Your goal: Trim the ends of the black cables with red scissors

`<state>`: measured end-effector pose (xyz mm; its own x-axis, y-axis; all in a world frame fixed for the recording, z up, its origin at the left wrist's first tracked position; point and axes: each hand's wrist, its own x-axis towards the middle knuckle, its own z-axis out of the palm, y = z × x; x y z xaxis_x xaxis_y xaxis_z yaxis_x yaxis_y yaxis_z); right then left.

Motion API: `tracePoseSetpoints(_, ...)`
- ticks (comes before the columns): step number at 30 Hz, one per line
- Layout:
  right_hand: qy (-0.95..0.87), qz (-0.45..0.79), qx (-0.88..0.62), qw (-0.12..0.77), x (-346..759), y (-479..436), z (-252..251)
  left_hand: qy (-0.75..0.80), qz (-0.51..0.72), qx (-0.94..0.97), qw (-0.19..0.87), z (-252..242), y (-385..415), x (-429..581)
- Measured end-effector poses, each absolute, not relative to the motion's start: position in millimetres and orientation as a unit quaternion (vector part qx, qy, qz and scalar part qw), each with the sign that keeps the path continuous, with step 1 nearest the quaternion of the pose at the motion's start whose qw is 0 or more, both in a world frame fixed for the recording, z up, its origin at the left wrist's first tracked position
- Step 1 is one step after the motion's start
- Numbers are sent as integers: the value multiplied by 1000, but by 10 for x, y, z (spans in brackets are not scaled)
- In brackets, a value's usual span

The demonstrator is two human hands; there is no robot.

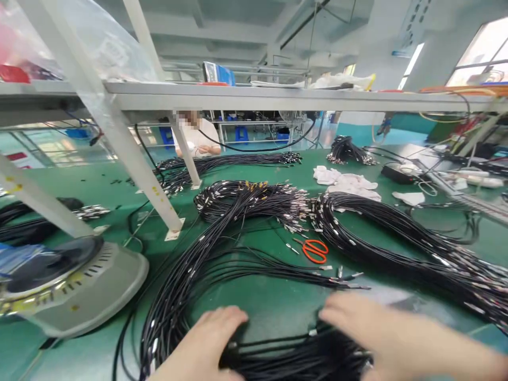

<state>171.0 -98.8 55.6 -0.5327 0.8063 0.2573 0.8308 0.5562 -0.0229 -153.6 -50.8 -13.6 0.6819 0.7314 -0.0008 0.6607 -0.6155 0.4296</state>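
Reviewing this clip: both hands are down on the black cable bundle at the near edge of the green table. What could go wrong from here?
The left hand and right hand press on a dense coil of thin black cables whose loops run into neighbouring coils, so lifting may snag or tangle them. Orange-handled scissors lie among stray strands and could be dragged along.

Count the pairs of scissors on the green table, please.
1: the orange-handled scissors lie on the green table between the cable bundles; others may be hidden under cables.

Two hands (pixel 206 338) (pixel 357 323), one pair of orange scissors (pixel 315 250), one grey fan (pixel 75 286), several black cable bundles (pixel 254 201)
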Motion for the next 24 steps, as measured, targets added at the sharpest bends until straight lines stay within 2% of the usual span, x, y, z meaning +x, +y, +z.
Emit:
tracePoseSetpoints(1, -905, -35, -416, 79, 1692, -1147, 333, 361, 47, 910, 198, -157, -621, -1525)
tracePoseSetpoints(3, -926, -92, -350, 104, 1587, -1347, -105, 347, -27, 922, 170, -240, -817, -1521)
tracePoseSetpoints(5, -917, -148, -355, 108, 1448, -1399, -444, 364, -65, 920, 127, -331, -959, -1537)
tracePoseSetpoints(7, -902, -152, -385, 122, 1336, -1350, -599, 384, -64, 917, 86, -377, -1047, -1565)
tracePoseSetpoints(12, -936, 15, -340, 85, 1192, -1032, -320, 427, -43, 903, 26, -214, -1005, -1646)
tracePoseSetpoints(18, -944, -5, -313, 102, 714, -570, -137, 540, -5, 840, -48, 108, -873, -1946)
tracePoseSetpoints(22, -952, 0, -281, 121, 585, -481, -254, 627, 98, 771, -53, -189, -1427, -1959)
tracePoseSetpoints(24, -954, 2, -271, 132, 644, -467, -313, 654, 165, 739, -1, -540, -1766, -1779)
